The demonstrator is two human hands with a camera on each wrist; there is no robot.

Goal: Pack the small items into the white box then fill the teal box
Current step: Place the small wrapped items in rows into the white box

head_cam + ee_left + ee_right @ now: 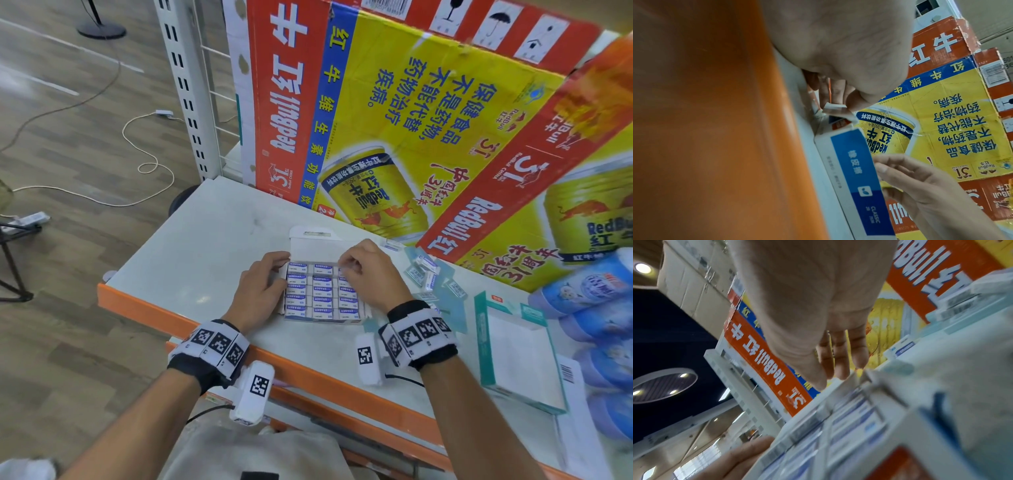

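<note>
White box (310, 248) lies open on the table (205, 240), lid flap folded back on its far side; rows of erasers (322, 293) with blue-and-white sleeves fill it, three across. Left hand (262, 289) rests against the box's left wall, fingers straight along the edge, thumb near the far-left corner. Right hand (368, 272) sits over the box's far-right corner, fingers curled downward; head view shows the fingertips at the top row of erasers but not clearly what they pinch, if anything.

Left wrist view adds the outside of the box (855, 170): a blue band with white print and the word CLASSIC, plus a side flap standing up at its end under the left fingers (830, 92). The right hand (920, 183) appears beyond the box, fingers bent toward its rim.

Right wrist view, blurred, looks down the right fingers (840, 356) to the box's far edge, tips close to or touching the rim; cannot tell which. Left hand's thumb (748, 449) shows at the box's side.

Right of the white box: loose erasers (424, 270) scattered on a pale blue sheet, then the teal box (513, 356), open and white inside. Behind the white box stand Red Bull cartons (394, 120).
</note>
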